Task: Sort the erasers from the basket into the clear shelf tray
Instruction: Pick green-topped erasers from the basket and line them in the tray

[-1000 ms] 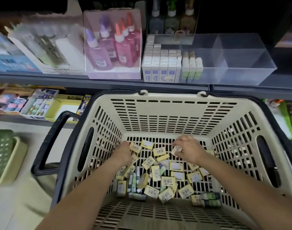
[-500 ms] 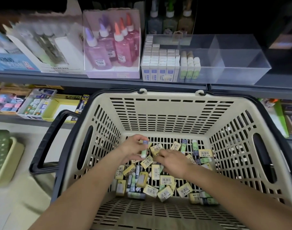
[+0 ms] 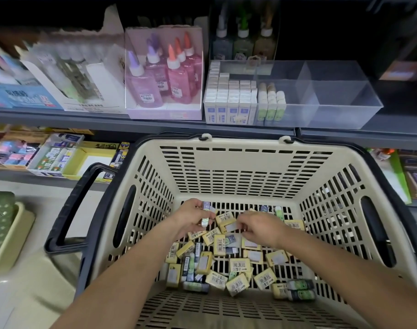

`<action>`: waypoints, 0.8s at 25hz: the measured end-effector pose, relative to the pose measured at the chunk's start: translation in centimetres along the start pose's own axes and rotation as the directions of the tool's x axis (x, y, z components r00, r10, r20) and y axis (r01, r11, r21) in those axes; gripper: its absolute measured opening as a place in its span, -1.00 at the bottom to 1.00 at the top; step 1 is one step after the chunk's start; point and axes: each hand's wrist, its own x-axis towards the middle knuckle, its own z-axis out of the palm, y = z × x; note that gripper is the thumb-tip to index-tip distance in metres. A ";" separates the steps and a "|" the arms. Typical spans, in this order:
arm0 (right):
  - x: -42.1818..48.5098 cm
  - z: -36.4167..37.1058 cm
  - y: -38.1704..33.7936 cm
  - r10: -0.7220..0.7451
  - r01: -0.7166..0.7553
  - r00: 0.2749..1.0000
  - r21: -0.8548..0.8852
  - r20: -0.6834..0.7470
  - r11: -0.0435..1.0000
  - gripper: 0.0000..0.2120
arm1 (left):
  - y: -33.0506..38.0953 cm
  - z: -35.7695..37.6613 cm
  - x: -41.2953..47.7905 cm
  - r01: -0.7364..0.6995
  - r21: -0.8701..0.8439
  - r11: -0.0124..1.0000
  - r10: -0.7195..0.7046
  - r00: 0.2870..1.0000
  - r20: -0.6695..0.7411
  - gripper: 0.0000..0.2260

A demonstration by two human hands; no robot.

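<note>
A beige slotted basket (image 3: 245, 167) with black handles holds several loose erasers (image 3: 238, 264), most in yellow sleeves, a few green or dark. My left hand (image 3: 191, 219) is low inside the basket and grips a slim dark-and-white eraser (image 3: 206, 213). My right hand (image 3: 259, 227) is beside it, fingers curled over the pile and pinching a yellow eraser (image 3: 230, 227). The clear shelf tray (image 3: 333, 103) stands on the shelf above; its left part holds rows of white-and-blue and green erasers (image 3: 240, 100), its right part shows none.
Pink and purple glue bottles (image 3: 164, 74) stand in a box left of the tray. A lower shelf at left carries boxed stationery (image 3: 58, 155). A green and beige basket (image 3: 3, 229) sits at the far left on the floor.
My left hand has gone from reaching into the pile to holding a slim eraser, raised slightly. My right hand moved left toward the middle and down onto the pile.
</note>
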 end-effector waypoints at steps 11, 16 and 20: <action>0.7 2.9 -2.3 0.039 -0.034 0.999 -0.122 0.033 0.992 -0.66 | 0.2 -0.4 0.1 -0.034 0.066 0.997 0.034 0.999 0.001 -0.65; 0.1 -0.3 -1.1 0.186 -0.168 0.975 0.147 -0.125 0.975 -0.71 | 0.4 -1.3 0.8 -0.112 0.059 0.992 0.120 0.981 -0.152 -0.77; 0.9 -1.6 -2.1 0.325 -0.117 0.913 0.604 -0.247 0.788 -0.92 | 1.0 -0.7 0.5 -0.178 -0.109 0.978 0.155 0.970 -0.188 -0.86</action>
